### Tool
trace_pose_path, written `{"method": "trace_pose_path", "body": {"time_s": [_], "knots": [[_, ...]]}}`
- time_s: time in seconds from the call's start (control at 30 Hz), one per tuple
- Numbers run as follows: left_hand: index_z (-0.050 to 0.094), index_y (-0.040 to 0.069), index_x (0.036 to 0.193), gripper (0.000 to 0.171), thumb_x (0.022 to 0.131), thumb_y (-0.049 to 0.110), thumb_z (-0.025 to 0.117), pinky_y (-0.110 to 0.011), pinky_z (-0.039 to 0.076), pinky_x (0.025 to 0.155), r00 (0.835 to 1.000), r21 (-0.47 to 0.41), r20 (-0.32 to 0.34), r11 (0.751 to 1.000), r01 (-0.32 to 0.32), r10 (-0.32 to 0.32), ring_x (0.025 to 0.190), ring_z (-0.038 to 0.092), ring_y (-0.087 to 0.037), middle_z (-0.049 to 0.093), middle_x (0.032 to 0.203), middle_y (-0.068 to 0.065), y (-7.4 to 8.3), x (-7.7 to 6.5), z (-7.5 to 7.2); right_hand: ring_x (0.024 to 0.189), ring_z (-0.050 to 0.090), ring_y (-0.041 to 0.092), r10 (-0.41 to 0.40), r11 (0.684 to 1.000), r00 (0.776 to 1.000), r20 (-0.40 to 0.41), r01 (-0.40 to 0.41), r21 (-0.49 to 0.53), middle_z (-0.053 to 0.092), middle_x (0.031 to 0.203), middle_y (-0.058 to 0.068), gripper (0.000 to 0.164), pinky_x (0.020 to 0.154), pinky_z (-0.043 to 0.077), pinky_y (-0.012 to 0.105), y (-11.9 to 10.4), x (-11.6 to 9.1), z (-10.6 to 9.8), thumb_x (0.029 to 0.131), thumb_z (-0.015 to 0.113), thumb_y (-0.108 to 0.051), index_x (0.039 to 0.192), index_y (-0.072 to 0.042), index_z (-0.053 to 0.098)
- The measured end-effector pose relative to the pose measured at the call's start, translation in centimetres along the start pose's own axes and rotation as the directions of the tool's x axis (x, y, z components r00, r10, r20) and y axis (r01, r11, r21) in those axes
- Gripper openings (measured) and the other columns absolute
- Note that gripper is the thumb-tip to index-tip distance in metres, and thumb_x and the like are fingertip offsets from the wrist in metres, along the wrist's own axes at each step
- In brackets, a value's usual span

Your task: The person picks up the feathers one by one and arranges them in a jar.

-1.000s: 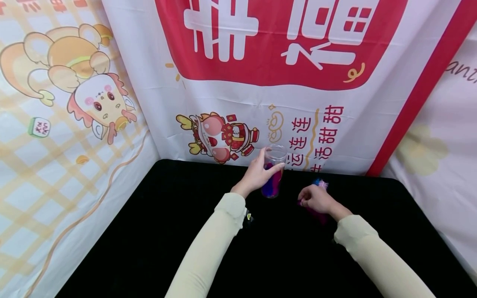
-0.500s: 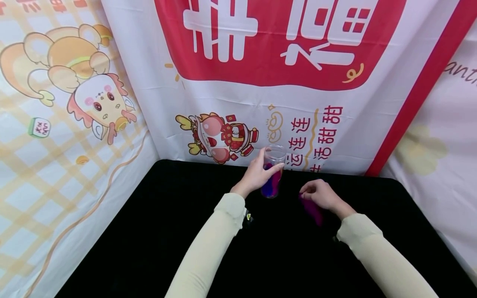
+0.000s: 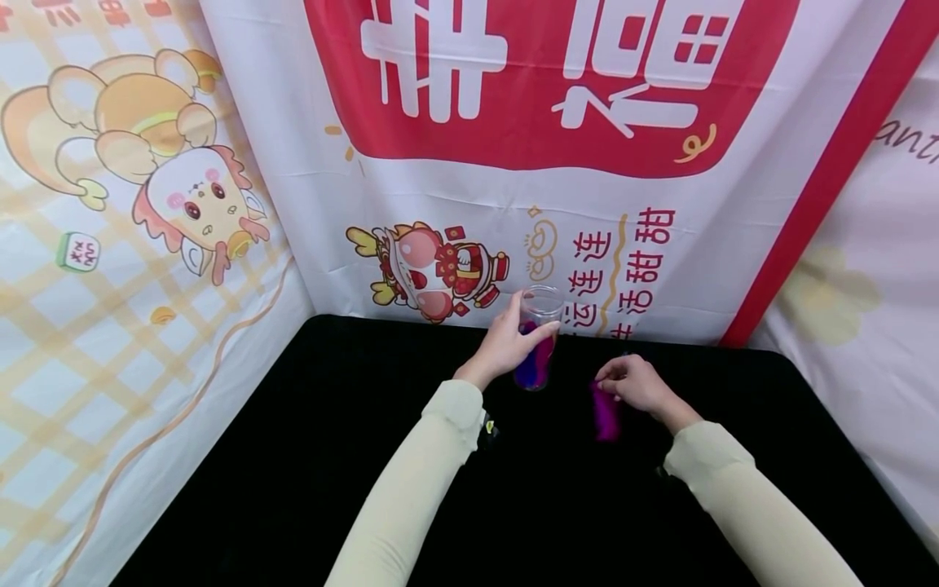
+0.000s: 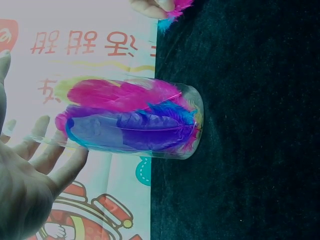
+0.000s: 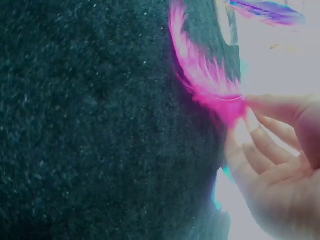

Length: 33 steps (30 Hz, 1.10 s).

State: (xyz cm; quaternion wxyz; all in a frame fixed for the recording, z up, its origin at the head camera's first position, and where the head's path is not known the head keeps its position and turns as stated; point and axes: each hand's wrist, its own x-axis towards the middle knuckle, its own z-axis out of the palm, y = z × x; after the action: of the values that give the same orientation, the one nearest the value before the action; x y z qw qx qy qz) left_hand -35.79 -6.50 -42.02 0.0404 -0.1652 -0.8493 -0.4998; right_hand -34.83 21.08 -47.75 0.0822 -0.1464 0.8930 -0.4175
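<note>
In the head view, my left hand [image 3: 506, 338] grips a clear cylindrical cup [image 4: 192, 95] near its open rim, thumb on the near side. Several feathers stand inside: a magenta feather [image 4: 120, 95], a purple feather [image 4: 135, 129], with blue and yellow ones partly hidden behind. To the right of the cup, my right hand [image 3: 638, 383] pinches one loose magenta feather [image 3: 606, 416] by its end between thumb and fingertips. This feather hangs down over the black cloth in the head view and curves away from the fingertips in the right wrist view [image 5: 200, 75].
A black cloth [image 3: 367, 456] covers the table. Beside the right hand, a bit of blue feather [image 4: 166, 25] shows in the left wrist view. A white and red printed banner [image 3: 440, 187] hangs right behind the table's far edge, with a patterned sheet [image 3: 110, 326] on the left.
My right hand has shifted slightly right with the magenta feather, whose free end has swung left to hang down. The blue and pale feathers behind that hand are now mostly covered. The left hand stays still.
</note>
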Motion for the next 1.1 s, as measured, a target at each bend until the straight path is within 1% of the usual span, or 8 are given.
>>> {"method": "trace_pose_path", "body": {"time_s": [0.17,0.3,0.4,0.47,0.63,0.77,0.9,1.1], "knots": [[0.030,0.022,0.156,0.081,0.094,0.060,0.067,-0.041,0.046,0.109,1.000,-0.003,-0.002,1.000,0.000,0.000,0.130,0.057,-0.026,0.054,0.145,-0.012,-0.1,0.1,0.0,0.072,0.066,0.020,-0.026,0.999,0.999,0.040,0.027,-0.024,0.072,0.091,0.015,0.013,0.063,0.058,0.032,0.1,0.1,0.3,0.095,0.066,0.000,0.105,0.007,0.072],[0.031,0.021,0.156,0.082,0.094,0.060,0.067,-0.041,0.046,0.109,1.000,-0.006,-0.007,1.000,-0.003,0.003,0.130,0.058,-0.026,0.054,0.145,-0.012,-0.1,0.2,0.1,0.070,0.064,0.018,-0.046,0.998,0.997,0.066,0.048,-0.040,0.071,0.089,0.014,0.014,0.061,0.057,0.031,0.1,0.4,0.5,0.093,0.067,0.001,0.104,0.009,0.070],[0.031,0.021,0.156,0.082,0.094,0.060,0.067,-0.040,0.046,0.109,1.000,-0.005,-0.010,1.000,-0.004,0.004,0.129,0.058,-0.026,0.055,0.145,-0.012,-0.1,0.2,0.0,0.068,0.063,0.016,-0.058,0.996,0.996,0.064,0.062,-0.062,0.071,0.085,0.013,0.015,0.059,0.055,0.030,0.1,0.6,0.7,0.091,0.068,0.001,0.103,0.010,0.070],[0.031,0.021,0.156,0.081,0.094,0.059,0.067,-0.040,0.047,0.108,1.000,-0.001,-0.011,1.000,-0.004,0.004,0.129,0.058,-0.026,0.055,0.145,-0.012,-0.1,0.2,0.0,0.069,0.062,0.015,-0.073,0.992,0.996,0.058,0.078,-0.094,0.072,0.084,0.012,0.014,0.061,0.054,0.030,0.1,0.8,0.9,0.089,0.069,0.001,0.101,0.009,0.070],[0.031,0.021,0.156,0.080,0.094,0.059,0.067,-0.042,0.047,0.109,1.000,0.005,-0.005,1.000,0.005,-0.005,0.130,0.057,-0.026,0.054,0.145,-0.012,-0.1,0.2,0.1,0.072,0.062,0.013,-0.079,0.982,0.995,0.056,0.088,-0.167,0.072,0.082,0.007,0.013,0.066,0.053,0.029,0.1,1.0,1.5,0.086,0.073,-0.001,0.097,0.006,0.071],[0.030,0.021,0.156,0.081,0.094,0.059,0.066,-0.043,0.046,0.109,1.000,-0.003,0.001,1.000,0.010,-0.010,0.131,0.056,-0.028,0.054,0.145,-0.013,-0.1,0.1,0.1,0.071,0.062,0.012,-0.096,0.974,0.994,0.057,0.105,-0.199,0.071,0.080,0.006,0.011,0.066,0.052,0.031,-0.2,1.0,1.7,0.084,0.075,-0.002,0.093,0.003,0.071],[0.030,0.022,0.156,0.081,0.094,0.060,0.066,-0.043,0.046,0.109,1.000,-0.007,0.004,1.000,0.012,-0.012,0.132,0.056,-0.028,0.053,0.146,-0.013,-0.1,0.1,0.0,0.070,0.061,0.012,-0.112,0.970,0.992,0.058,0.122,-0.210,0.071,0.078,0.004,0.006,0.068,0.052,0.032,-0.3,1.0,1.9,0.084,0.075,0.000,0.089,0.001,0.071],[0.030,0.022,0.156,0.082,0.094,0.061,0.066,-0.042,0.046,0.110,1.000,-0.009,0.004,1.000,0.014,-0.014,0.133,0.055,-0.027,0.051,0.149,-0.013,-0.1,0.1,0.0,0.068,0.058,0.012,-0.112,0.970,0.991,0.073,0.125,-0.210,0.069,0.076,0.003,0.003,0.067,0.050,0.031,-0.3,1.1,1.9,0.085,0.073,0.000,0.086,0.002,0.071]]}}
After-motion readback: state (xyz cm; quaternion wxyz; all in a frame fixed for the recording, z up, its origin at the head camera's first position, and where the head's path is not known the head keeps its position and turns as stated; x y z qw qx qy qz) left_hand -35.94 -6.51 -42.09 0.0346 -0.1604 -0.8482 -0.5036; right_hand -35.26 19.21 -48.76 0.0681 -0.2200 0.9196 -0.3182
